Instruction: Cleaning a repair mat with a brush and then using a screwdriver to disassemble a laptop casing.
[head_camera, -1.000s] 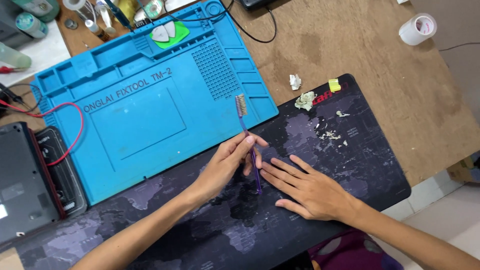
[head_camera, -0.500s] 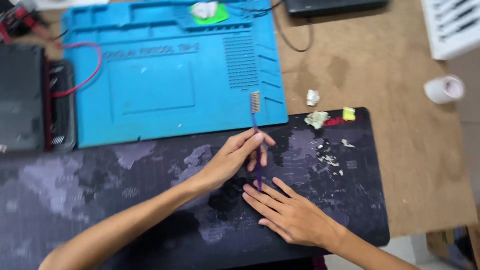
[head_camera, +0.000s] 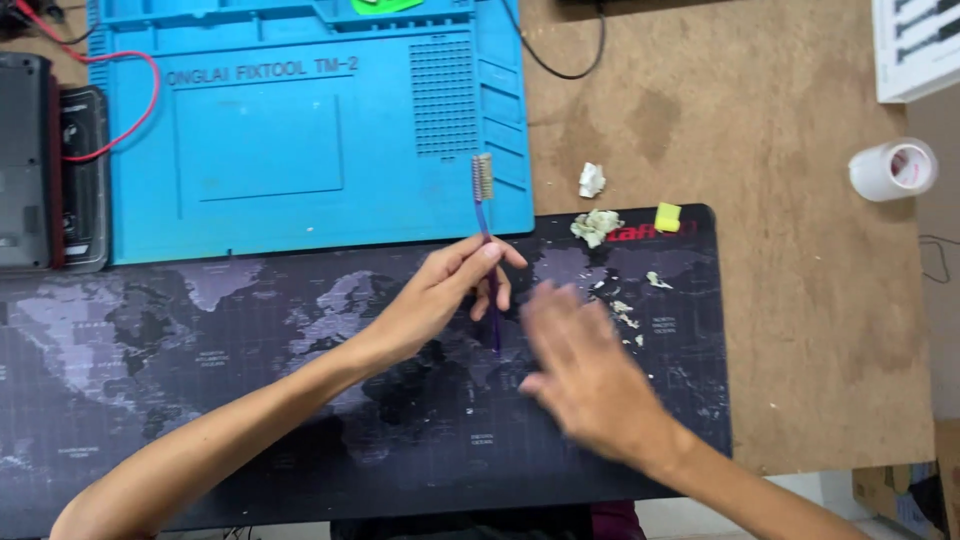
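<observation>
One dark desk mat (head_camera: 250, 400) lies under both hands; one blue work mat (head_camera: 300, 150) sits beyond the left hand (head_camera: 440, 300), its trays bare near the brush; that hand's fingers pinch one toothbrush (head_camera: 487, 260), long axis running away from the person, bristles at the far end; the right hand (head_camera: 585, 375) is blurred, fingers spread, holding nothing; one tape roll (head_camera: 893, 170) lies far to its right.

A white tape roll (head_camera: 893, 168) and crumpled scraps (head_camera: 596, 226) lie near the blue repair mat (head_camera: 300, 130).
</observation>
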